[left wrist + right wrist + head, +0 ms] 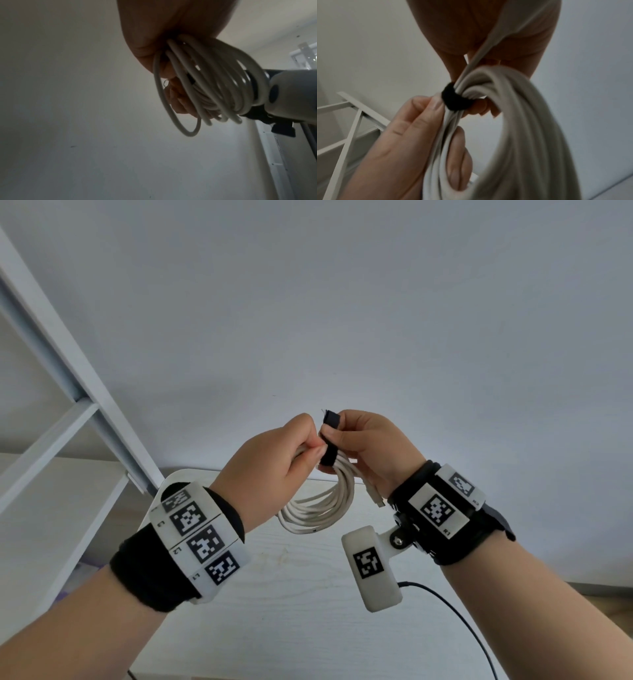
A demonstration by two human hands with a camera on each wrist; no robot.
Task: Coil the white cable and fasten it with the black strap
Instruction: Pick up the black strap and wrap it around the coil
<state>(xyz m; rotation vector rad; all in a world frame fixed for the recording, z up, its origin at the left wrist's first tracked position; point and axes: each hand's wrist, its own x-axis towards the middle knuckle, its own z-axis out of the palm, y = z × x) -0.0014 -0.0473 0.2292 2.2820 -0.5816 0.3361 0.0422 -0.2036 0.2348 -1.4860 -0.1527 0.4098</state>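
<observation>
Head view, left to right: left hand [274, 460] pinches the coiled white cable [322, 505] at its top, fingers clamped on the bundle, held above the worktop [291, 611]; right hand [370, 446] fingers pinch the black strap [329, 440] wrapped round it. Best pull the strap taut before pressing it closed. No containers in sight

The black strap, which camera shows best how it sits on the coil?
The right wrist view: the strap fills the frame's middle, curving round the bunched cable. The head view shows it smaller, its free end pinched by the right hand. In the left wrist view only a dark sliver shows between the loops.
</observation>
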